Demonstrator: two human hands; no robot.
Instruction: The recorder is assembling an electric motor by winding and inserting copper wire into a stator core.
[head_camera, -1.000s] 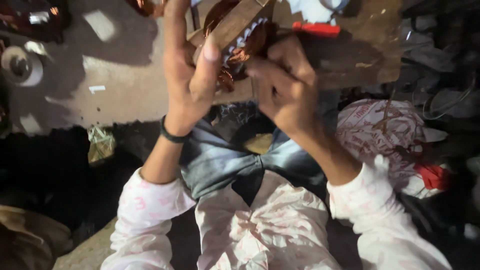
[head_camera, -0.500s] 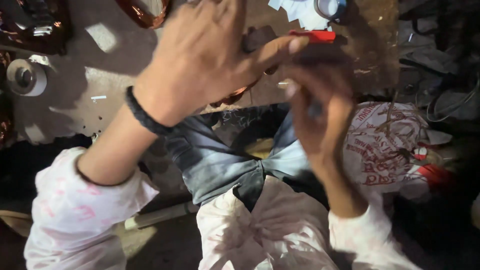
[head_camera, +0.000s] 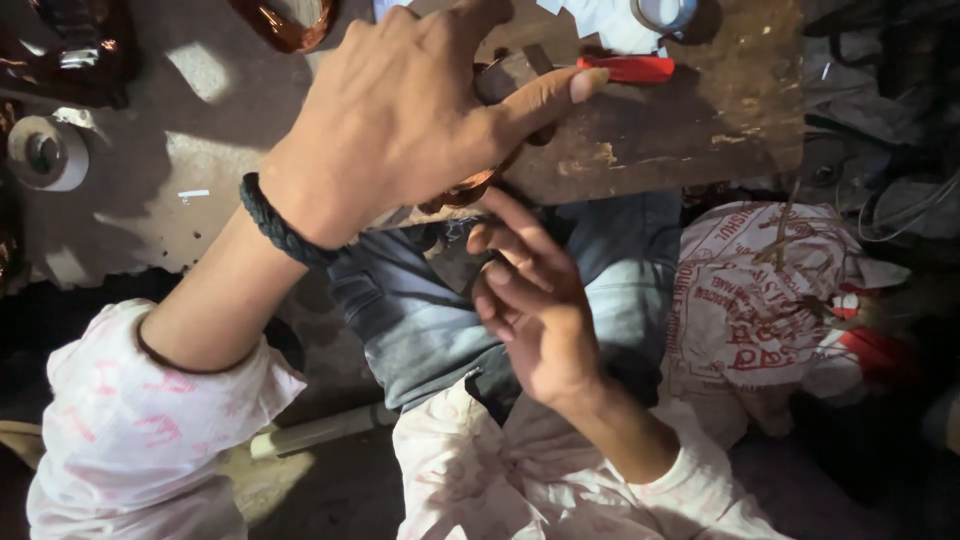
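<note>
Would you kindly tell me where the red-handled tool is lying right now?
In the head view, the red-handled tool lies at the top, right of centre, on the wooden board, just beyond the left hand's thumb and below the white paper.

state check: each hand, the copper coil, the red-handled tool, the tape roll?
left hand: raised, fingers spread over the copper coil, gripping it
right hand: open, empty, fingers loosely curled, below the coil
copper coil: mostly hidden under the left hand
red-handled tool: lying flat, untouched
tape roll: lying flat, untouched
</note>
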